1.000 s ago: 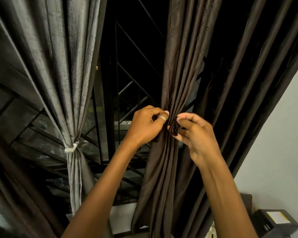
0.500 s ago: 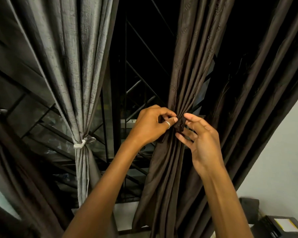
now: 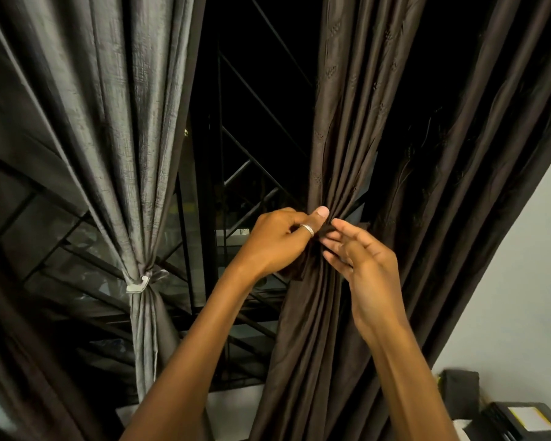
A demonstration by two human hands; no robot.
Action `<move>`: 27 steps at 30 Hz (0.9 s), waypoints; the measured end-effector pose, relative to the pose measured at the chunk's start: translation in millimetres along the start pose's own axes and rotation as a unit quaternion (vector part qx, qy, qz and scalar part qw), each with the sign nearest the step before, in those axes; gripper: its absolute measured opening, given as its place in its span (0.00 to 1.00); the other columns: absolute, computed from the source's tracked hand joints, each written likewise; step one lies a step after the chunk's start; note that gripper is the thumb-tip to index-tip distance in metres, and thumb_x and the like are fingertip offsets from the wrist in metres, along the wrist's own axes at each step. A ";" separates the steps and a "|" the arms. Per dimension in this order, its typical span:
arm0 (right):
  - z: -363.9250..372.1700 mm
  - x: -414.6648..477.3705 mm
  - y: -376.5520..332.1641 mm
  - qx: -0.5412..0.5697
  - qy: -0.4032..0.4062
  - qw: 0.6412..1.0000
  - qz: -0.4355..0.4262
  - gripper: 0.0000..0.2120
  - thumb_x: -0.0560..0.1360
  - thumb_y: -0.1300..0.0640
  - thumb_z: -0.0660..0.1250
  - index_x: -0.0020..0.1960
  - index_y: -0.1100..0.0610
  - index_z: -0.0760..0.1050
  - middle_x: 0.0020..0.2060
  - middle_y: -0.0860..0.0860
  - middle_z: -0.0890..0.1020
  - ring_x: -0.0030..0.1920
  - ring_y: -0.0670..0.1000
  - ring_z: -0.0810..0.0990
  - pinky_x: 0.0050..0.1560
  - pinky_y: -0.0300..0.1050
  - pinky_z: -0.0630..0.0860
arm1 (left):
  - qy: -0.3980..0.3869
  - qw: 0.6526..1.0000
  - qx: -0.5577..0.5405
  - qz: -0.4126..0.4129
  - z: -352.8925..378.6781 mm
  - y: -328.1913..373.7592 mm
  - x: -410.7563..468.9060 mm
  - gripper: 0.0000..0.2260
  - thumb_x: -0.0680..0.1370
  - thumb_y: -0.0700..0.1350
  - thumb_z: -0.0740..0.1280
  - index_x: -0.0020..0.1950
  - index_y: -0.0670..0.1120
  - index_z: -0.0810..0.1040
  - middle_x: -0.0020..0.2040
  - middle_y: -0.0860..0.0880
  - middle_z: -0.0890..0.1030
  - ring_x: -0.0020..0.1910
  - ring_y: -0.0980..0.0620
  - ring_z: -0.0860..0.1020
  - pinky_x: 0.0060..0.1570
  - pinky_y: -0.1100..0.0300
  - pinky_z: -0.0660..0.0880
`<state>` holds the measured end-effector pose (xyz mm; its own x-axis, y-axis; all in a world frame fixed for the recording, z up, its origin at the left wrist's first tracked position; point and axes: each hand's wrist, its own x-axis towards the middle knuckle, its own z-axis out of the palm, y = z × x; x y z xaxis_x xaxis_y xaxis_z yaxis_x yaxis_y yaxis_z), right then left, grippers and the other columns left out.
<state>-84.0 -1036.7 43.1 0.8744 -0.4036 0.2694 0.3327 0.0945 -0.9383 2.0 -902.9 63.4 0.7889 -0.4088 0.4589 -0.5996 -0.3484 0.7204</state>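
Observation:
A dark brown curtain (image 3: 337, 128) hangs in front of me, bunched into a narrow waist at hand height. My left hand (image 3: 277, 240), with a silver ring on the thumb, grips the bunched folds from the left, thumb pressed on the front. A small dark tie-back (image 3: 326, 232) sits at the waist between both hands. My right hand (image 3: 360, 259) is at the right of the bunch, its fingertips pinching the tie-back, other fingers loosely spread.
A grey curtain (image 3: 115, 122) at the left is gathered by a pale tie-back (image 3: 138, 284). Between the curtains is a dark window with a metal grille (image 3: 236, 186). A white wall (image 3: 522, 281) is at the right, black boxes (image 3: 516, 418) below it.
The view has tilted slightly, so both hands sit a little lower in frame. My left thumb has slid up onto the front of the bunch. My right fingers have spread looser.

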 end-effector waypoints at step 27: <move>-6.5 6.6 27.7 -0.472 -0.082 0.812 -0.332 0.10 0.84 0.58 0.61 0.62 0.59 0.77 0.63 0.51 0.76 0.56 0.48 0.81 0.56 0.44 0.81 | -0.016 0.993 0.109 0.039 -7.4 1.8 -4.7 0.12 0.83 0.58 0.61 0.57 0.59 0.83 0.31 0.55 0.81 0.28 0.61 0.76 0.31 0.62 0.69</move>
<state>-71.3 -1042.7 17.5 0.6737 0.0536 0.7371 0.3982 -0.8666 -0.3009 -1.8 -895.3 66.4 0.7357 -0.4676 0.4900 -0.6770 -0.4874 0.5515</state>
